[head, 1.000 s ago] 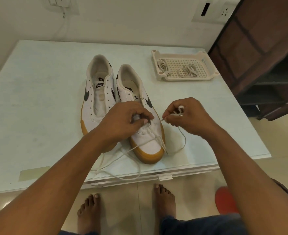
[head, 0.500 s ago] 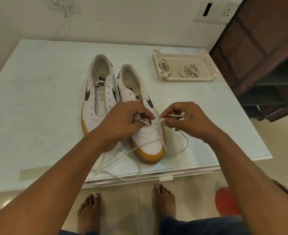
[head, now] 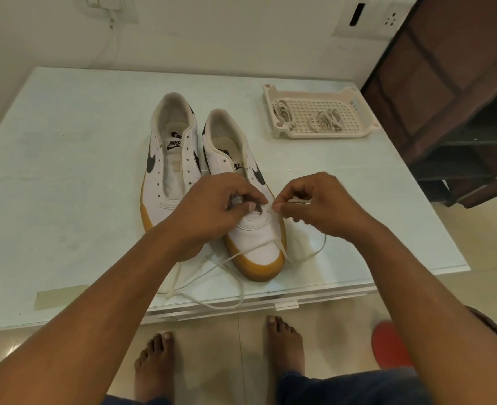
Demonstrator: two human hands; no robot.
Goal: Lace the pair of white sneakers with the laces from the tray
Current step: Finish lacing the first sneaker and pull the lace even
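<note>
Closing the gap, your right hand (head: 314, 206) has brought the lace (head: 295, 202), pinched in its fingertips, to the lowest eyelets of the right-hand sneaker (head: 259, 247), steadied by the curled fingers of your left hand (head: 212, 209) near the table (head: 66, 171) front edge, with threading barely begun.

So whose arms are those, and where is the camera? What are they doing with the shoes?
They belong to a person, not a machine. The camera sits on the person's head and looks down, so you see both arms and even the bare feet below. On the pale table, the left hand holds the nearer sneaker near its eyelets, while the right hand pinches a white lace to thread it in. The other sneaker has no lace yet. The tray at the back holds more bundled laces.
</note>
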